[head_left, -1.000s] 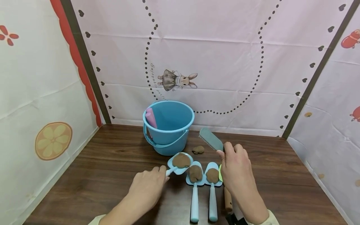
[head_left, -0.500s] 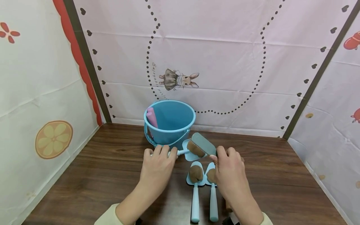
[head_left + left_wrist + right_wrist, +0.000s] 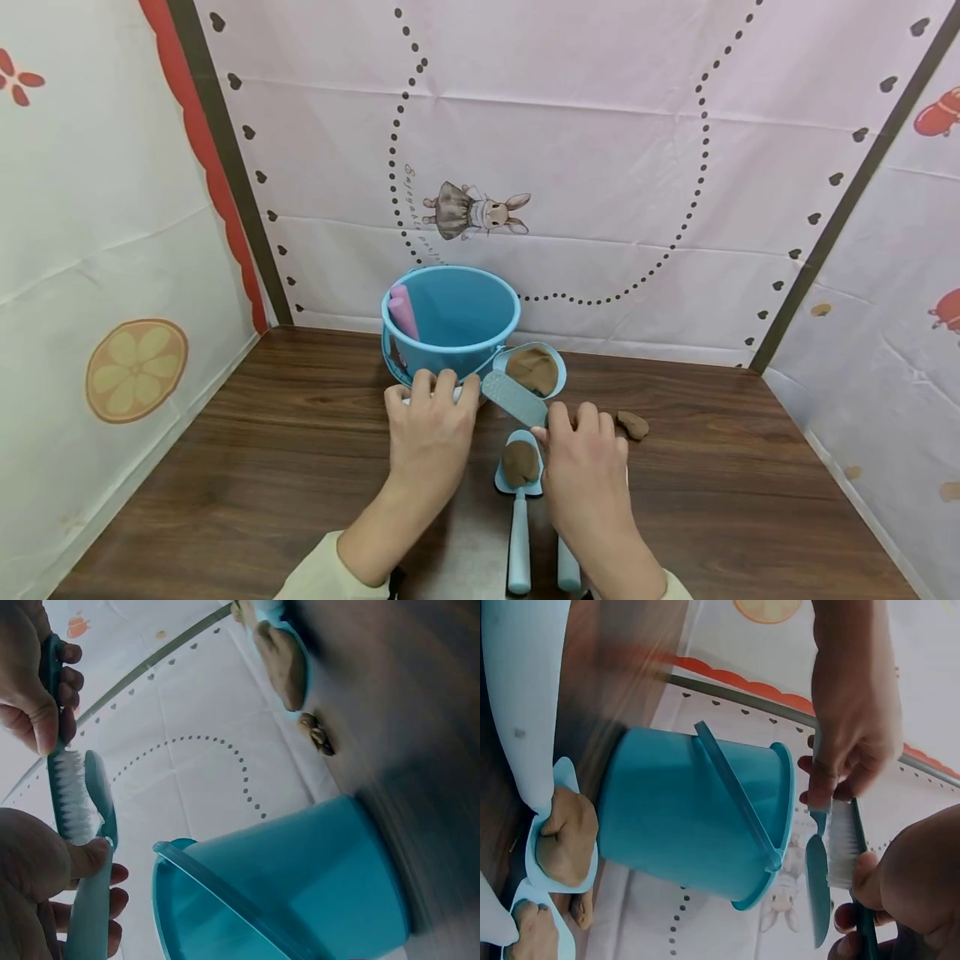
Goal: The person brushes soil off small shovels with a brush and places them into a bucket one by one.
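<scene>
My left hand (image 3: 431, 425) grips the pale handle of a light blue toy shovel (image 3: 558, 371) raised beside the bucket. A lump of brown clay (image 3: 532, 369) lies in its scoop. My right hand (image 3: 588, 458) holds a blue-green brush (image 3: 513, 398) by its dark handle. In the left wrist view the white bristles (image 3: 75, 795) face the shovel's neck and scoop, very near or touching; I cannot tell which. A second toy shovel (image 3: 519, 533) with clay rests on the table. Another shovel handle (image 3: 568, 567) shows partly under my right hand.
A blue bucket (image 3: 450, 350) stands near the back wall, with a pink item (image 3: 402, 310) inside at its left. A small clay piece (image 3: 632, 425) lies to the right of my right hand. Patterned cloth walls (image 3: 600, 167) enclose the wooden table (image 3: 255, 467).
My left hand has lifted the clay-filled shovel up and toward the back, turning its scoop rightward. The right hand has moved left, bringing the brush across the shovel's neck.
</scene>
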### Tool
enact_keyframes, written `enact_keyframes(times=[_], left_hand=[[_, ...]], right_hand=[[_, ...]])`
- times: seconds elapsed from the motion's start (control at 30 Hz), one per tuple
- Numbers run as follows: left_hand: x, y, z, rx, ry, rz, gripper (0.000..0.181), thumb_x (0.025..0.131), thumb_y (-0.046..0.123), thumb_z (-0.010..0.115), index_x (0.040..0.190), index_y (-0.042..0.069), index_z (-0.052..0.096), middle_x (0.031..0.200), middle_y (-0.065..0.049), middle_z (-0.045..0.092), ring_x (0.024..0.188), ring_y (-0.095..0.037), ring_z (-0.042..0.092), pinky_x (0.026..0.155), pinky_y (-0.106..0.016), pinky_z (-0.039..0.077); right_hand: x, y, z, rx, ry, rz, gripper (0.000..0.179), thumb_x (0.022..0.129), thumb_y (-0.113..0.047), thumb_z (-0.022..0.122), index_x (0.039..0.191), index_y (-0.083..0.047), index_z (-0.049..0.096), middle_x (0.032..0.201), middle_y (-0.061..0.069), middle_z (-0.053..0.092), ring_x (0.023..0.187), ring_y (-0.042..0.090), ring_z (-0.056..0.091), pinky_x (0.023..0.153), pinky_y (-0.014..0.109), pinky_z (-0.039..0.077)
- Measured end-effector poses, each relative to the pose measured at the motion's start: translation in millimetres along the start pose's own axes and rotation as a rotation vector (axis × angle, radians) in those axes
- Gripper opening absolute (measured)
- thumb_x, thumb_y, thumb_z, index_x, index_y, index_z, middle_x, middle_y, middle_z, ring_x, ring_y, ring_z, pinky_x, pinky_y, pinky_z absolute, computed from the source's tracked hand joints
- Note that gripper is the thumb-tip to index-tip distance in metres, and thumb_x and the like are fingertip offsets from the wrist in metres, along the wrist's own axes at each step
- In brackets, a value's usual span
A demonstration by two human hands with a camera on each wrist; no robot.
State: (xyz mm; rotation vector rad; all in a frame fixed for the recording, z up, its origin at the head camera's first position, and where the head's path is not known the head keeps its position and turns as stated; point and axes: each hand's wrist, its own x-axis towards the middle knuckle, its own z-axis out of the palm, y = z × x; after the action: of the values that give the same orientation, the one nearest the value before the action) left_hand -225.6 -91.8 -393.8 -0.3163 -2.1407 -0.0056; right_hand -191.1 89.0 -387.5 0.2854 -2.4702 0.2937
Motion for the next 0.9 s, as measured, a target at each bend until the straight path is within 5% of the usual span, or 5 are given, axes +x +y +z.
enact_keyframes(times=[0.23,0.53,0.7,0.9], left_hand=[[2.1,2.5,0.2,-0.002,0.005,-0.026,0.024,0.095,0.031,0.071,0.095,0.007,0.073,0.083,-0.014,0.064,0.078,-0.034,0.054,0.065,-0.05,0.04],[3.5,4.7,1.9,-0.021,-0.021,-0.045,0.025,0.094,0.03,0.073,0.098,0.006,0.075,0.084,-0.015,0.066,0.076,-0.032,0.053,0.063,-0.046,0.037],[3.2,4.9,1.8,-0.016,-0.023,-0.055,0.026,0.09,0.03,0.078,0.097,0.005,0.076,0.081,-0.015,0.065,0.074,-0.031,0.052,0.061,-0.045,0.036],[-0.8,3.1,2.5,-0.003,-0.057,-0.06,0.026,0.089,0.031,0.078,0.093,0.005,0.075,0.079,-0.015,0.063,0.073,-0.031,0.052,0.06,-0.044,0.035]], right_hand=[[6.9,-4.3,7.0,-0.065,0.029,0.064,0.031,0.095,-0.034,0.067,0.089,-0.006,0.055,0.074,0.011,0.043,0.063,0.027,0.04,0.052,0.038,0.029],[18.6,5.1,14.2,-0.12,0.104,0.088,0.03,0.087,-0.028,0.079,0.087,-0.006,0.059,0.072,0.012,0.044,0.061,0.029,0.041,0.054,0.043,0.031],[23.1,12.7,16.1,-0.101,0.084,0.122,0.025,0.09,-0.024,0.077,0.09,-0.005,0.061,0.073,0.013,0.046,0.063,0.032,0.044,0.056,0.049,0.035],[23.3,14.2,14.6,-0.069,0.029,0.153,0.022,0.095,-0.023,0.071,0.095,-0.003,0.061,0.075,0.013,0.046,0.065,0.031,0.044,0.055,0.043,0.033]])
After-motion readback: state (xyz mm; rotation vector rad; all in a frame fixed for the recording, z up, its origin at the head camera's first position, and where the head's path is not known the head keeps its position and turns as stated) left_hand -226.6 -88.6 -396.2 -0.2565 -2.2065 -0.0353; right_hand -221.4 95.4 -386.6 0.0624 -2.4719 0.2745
